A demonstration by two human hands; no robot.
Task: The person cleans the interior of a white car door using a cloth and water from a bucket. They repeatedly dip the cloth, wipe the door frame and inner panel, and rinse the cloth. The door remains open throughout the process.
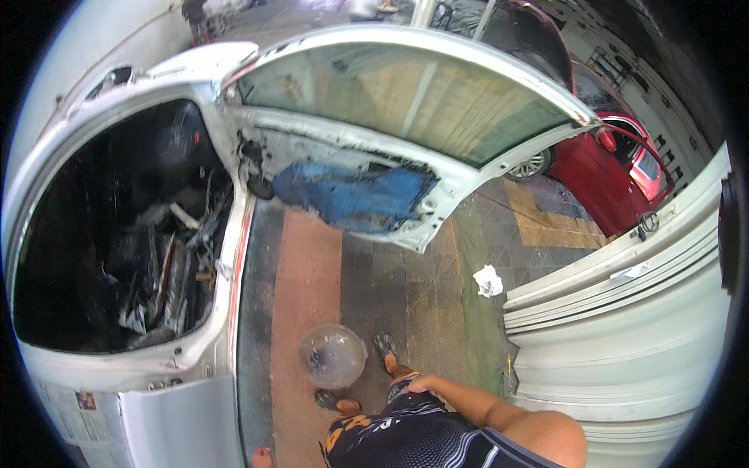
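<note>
My right hand (420,384) is at the leg of my dark patterned shorts (402,390), its fingers closed on the cloth. Only a small part of my left hand (262,457) shows at the lower edge, beside the car, so its grip is unclear. Just in front of my feet stands a translucent round plastic bucket (333,366). Ahead, the white car door (460,183) hangs wide open, its inner side stripped and partly covered with blue sheeting (351,195). To the left, the dark door opening (86,234) of the white car shows loose parts inside.
Corrugated white panels (624,359) line the right side. A crumpled white paper (488,281) lies on the tiled floor. Beyond the door is a red car (585,175) with its door open. Newspaper (70,413) covers car bodywork at lower left. Another person (195,17) stands far off.
</note>
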